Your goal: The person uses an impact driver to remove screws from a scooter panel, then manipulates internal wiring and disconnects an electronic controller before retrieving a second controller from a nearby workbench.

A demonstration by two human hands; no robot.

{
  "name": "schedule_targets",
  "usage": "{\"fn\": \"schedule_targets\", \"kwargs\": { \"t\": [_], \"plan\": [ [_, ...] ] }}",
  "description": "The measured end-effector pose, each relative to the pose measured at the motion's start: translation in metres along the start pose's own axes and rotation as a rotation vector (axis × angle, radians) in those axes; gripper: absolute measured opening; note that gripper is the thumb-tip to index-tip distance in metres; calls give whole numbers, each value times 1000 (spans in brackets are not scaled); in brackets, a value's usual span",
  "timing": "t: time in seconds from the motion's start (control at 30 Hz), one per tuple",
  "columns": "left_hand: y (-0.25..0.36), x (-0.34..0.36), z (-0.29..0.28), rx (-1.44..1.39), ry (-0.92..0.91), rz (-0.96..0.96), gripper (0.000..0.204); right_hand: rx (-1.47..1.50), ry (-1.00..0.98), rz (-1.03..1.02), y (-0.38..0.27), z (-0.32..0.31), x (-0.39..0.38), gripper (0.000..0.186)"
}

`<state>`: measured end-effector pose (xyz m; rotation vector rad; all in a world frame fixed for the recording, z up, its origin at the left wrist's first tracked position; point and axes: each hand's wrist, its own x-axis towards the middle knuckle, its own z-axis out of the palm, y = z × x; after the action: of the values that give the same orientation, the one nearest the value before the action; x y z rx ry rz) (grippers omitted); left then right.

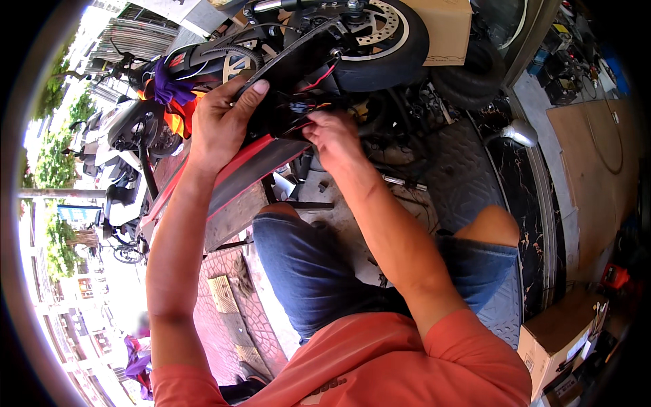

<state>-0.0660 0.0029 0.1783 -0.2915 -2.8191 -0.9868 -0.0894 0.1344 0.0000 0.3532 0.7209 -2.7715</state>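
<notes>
My left hand (220, 125) is closed round the edge of a black plastic body panel (288, 54) on a scooter, its thumb lying on top. My right hand (333, 136) reaches into the dark hollow beside that panel. Its thumb and fingers are pinched on a thin wire, next to a bundle of coloured wires (298, 107); the fingertips are partly in shadow. A red wire (319, 80) runs above them toward the wheel. Below both hands stretches a red and black body panel (254, 163) of the scooter.
A wheel with a brake disc (386, 41) lies beyond my hands, near a cardboard box (444, 30) and loose tyres (468, 74). A mirror (521, 133) stands at the right. Another carton (559, 332) is at the lower right. Parked scooters (122, 146) line the left.
</notes>
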Motion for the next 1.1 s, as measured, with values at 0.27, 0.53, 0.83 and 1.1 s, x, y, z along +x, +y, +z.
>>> {"fn": "schedule_targets", "kwargs": {
  "t": [0.27,0.53,0.83,1.1],
  "plan": [
    [5,0,3,64,2,-1,40,93,171,70,-15,-44,41,5],
    [3,0,4,94,50,64,41,-279,-62,201,-28,-61,-19,49],
    [2,-3,4,114,57,75,40,-1766,-730,5,-62,-83,-137,53],
    [-2,-3,5,110,51,112,39,-2221,-1033,326,-48,-133,-162,53]
  ]
}}
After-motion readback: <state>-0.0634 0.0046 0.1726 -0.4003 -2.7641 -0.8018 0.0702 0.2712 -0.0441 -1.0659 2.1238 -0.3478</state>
